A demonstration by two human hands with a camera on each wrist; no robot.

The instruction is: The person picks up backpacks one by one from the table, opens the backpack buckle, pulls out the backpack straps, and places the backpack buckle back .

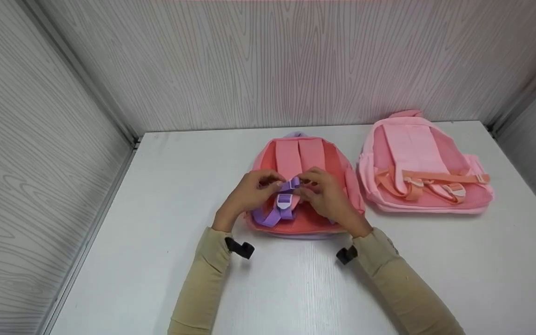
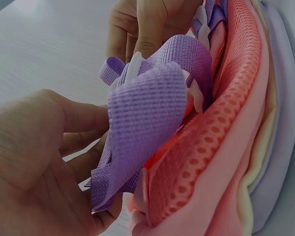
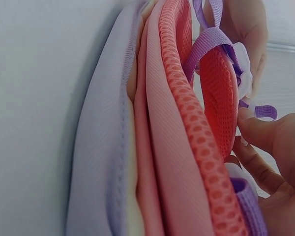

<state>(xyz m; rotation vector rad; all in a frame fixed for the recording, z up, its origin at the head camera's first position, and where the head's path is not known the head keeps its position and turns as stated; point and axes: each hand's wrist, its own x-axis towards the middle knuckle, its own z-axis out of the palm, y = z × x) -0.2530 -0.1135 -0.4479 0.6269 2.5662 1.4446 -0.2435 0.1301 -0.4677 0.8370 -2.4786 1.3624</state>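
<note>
A small coral-pink backpack [image 1: 338, 214] lies with its shoulder straps facing up. Above its back panel, my left hand [image 1: 253, 190] pinches a purple webbing strap [image 1: 289, 185] between thumb and fingers. From the other side, my right hand [image 1: 327, 195] pinches the same strap close to a small white slider. Just below the hands, a white buckle [image 1: 284, 201] sits on one shoulder strap's end. In the left wrist view, a broad fold of purple webbing [image 2: 147, 108] stands in front of the left fingertips and partly hides them. The right fingertips meet the coral padded strap's edge [image 3: 221, 98].
A lighter pink backpack [image 1: 419, 144] with orange webbing lies close by on the right, also straps up. Both bags rest on a white table [image 1: 156, 260]. Wood-grain panels [image 1: 249, 65] rise behind the table and along its sides.
</note>
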